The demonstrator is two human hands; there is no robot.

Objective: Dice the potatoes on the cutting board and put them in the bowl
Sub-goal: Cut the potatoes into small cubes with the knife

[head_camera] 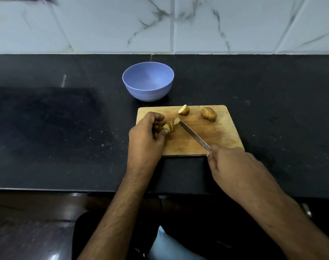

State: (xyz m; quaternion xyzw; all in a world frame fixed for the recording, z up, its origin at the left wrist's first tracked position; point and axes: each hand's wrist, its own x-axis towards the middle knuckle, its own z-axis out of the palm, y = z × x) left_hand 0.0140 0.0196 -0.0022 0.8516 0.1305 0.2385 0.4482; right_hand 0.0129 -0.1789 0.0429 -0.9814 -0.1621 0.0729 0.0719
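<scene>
A wooden cutting board (212, 136) lies on the black counter. My left hand (146, 134) grips a partly sliced potato (170, 126) at the board's left side, with several slices standing beside my fingertips. My right hand (229, 162) holds a knife (194, 136) by its handle at the board's near edge; the blade tip points at the slices. A potato half (184, 110) and a whole potato (208, 113) rest on the board's far side. The blue bowl (147, 81) stands behind the board with nothing in it.
The black counter (66, 119) stretches to both sides, with a white marble-tiled wall (178, 25) behind it. The counter's front edge runs just below my forearms.
</scene>
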